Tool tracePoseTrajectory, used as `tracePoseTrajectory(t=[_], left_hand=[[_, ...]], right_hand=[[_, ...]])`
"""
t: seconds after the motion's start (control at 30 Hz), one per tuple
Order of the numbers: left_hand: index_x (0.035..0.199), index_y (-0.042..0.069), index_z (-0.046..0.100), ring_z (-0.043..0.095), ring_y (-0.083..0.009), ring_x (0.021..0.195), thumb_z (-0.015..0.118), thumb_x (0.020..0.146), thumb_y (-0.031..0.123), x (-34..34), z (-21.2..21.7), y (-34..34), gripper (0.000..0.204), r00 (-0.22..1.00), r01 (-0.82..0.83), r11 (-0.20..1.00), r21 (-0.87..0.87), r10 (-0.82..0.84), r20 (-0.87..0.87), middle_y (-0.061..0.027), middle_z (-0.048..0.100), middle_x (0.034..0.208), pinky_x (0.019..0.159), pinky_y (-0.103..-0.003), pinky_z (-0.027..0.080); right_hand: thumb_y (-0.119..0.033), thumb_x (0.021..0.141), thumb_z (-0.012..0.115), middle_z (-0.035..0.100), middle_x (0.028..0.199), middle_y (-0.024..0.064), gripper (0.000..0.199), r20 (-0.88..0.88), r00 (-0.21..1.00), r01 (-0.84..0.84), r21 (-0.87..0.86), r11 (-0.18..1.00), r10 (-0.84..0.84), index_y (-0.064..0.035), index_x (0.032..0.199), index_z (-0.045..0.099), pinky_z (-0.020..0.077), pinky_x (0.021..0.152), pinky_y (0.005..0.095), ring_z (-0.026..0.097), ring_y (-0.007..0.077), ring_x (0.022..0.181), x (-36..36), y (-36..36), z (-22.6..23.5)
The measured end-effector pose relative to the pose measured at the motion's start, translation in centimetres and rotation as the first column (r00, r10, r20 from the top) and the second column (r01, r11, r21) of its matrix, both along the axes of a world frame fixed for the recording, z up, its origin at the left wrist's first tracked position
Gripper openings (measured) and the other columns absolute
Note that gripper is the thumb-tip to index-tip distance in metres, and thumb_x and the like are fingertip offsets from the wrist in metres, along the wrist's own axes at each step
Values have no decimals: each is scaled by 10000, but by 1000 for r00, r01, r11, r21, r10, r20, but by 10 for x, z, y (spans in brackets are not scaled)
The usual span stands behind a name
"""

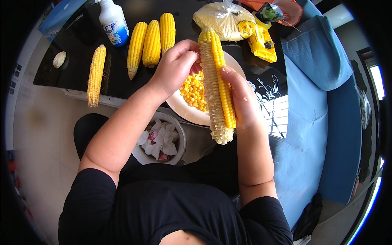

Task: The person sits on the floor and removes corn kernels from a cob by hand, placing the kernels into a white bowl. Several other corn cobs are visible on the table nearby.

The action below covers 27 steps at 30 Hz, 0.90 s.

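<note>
My right hand [243, 100] is wrapped round a partly stripped corn cob [216, 85], its thumb along the yellow rows. The cob stands steeply over a pale bowl [176, 104]. Much of its left side is bare, while yellow rows remain down the right side and kernels at the top. Bits of corn stick to my right thumb. Close to the cob's upper left side, my left hand [175, 67] is closed with curled fingers. Its fingertips are partly hidden, so what they hold is unclear. Loose corn kernels [192, 90] lie in the bowl below.
Three whole corn cobs [152, 44] lie at the back, beside a white-and-blue bottle [113, 23]. Another cob [96, 76] rests at the table's left edge. A bag of yellow grain [222, 20] and a yellow packet [261, 43] lie behind. Below stands a waste bin [182, 141]; a blue sofa [304, 134] is right.
</note>
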<state>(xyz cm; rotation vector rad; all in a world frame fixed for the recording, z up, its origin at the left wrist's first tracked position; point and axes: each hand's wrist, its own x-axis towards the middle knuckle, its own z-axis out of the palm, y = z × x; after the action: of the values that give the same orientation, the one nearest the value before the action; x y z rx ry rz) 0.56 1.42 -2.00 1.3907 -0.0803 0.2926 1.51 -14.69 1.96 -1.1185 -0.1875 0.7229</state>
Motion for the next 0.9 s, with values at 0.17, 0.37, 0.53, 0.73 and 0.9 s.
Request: tracePoseTrajectory(t=[0.17,0.37,0.53,0.73,0.9], left_hand=[[919,-31,547,579,-151,849,497,874,164,8,-5,-2,207,995,-51,980,193,34,93,-81,601,913,765,-258,453],[961,-9,560,580,-162,835,575,812,51,-2,-2,-18,161,971,-159,923,349,83,222,-87,590,932,752,-264,461],[1131,-40,459,512,-124,952,483,881,104,-22,13,-23,289,987,107,837,536,-156,46,-81,544,1035,850,-256,402],[1124,-75,450,550,-90,741,552,839,119,-21,3,-25,359,977,184,871,456,-212,10,-86,576,873,672,-218,458],[1151,-79,418,550,-101,811,508,847,105,-21,5,-26,367,976,203,911,358,-217,-1,-96,569,932,741,-235,447]], right_hand=[[-239,872,447,557,944,109,351,-58,992,124,163,979,-116,34,1090,485,456,730,277,552,166,812,13,-1,-10],[-241,885,448,580,913,102,312,2,935,345,223,912,-355,0,1077,497,474,729,294,574,173,796,30,-3,-22],[-263,884,505,556,890,47,296,144,860,454,223,862,-490,-32,1068,500,454,666,252,538,118,768,34,-6,-19],[-317,855,550,536,845,23,345,219,876,406,147,902,-430,-32,1044,503,417,581,226,507,83,718,33,-5,-25],[-341,835,572,564,852,59,414,340,847,412,61,909,-407,12,1036,495,442,617,239,527,96,728,37,-4,-28]])
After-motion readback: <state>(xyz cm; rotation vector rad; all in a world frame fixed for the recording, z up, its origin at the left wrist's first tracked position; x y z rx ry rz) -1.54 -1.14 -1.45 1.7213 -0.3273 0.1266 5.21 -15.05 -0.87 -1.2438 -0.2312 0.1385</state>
